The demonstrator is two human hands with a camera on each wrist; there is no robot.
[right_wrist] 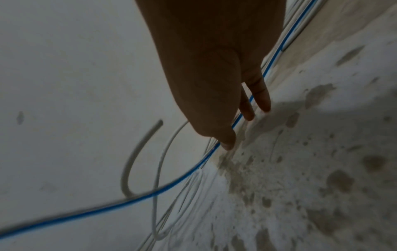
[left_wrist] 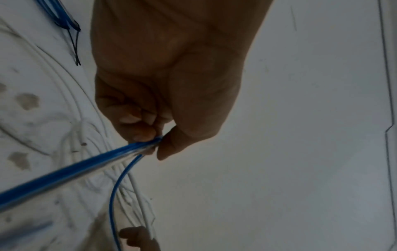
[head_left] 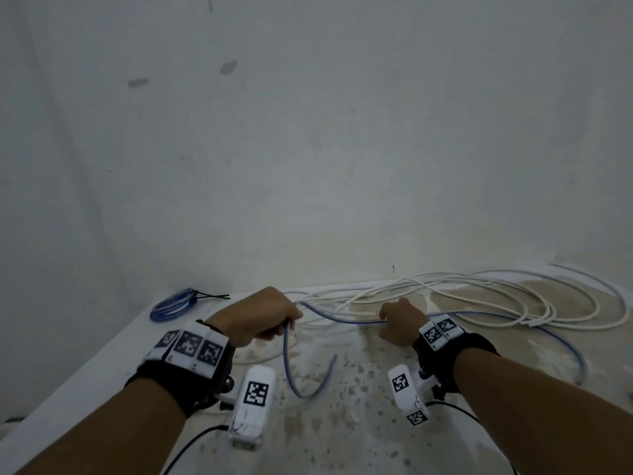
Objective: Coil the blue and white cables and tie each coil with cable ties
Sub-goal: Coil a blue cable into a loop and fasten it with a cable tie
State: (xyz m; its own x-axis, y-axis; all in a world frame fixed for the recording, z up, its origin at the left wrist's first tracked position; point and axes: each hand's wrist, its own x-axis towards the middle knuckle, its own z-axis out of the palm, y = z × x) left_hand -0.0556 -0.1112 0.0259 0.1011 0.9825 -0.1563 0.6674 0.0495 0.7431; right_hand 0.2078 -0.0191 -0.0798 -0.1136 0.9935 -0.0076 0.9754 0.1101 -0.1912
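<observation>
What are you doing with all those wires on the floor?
A person is winding up a loose blue cable. The left hand pinches it near its end, and the right hand has it running between its fingers. One blue coil already lies tied with a black cable tie. The white cable lies in a loose heap, not yet tied.

We see a thin blue cable point(head_left: 342, 320) strung loosely across the middle of the worktop, one end curling up near the front. A white cable point(head_left: 513, 296) sprawls in loose loops at the back right. A small tied blue coil point(head_left: 173, 305) lies at the back left corner.
</observation>
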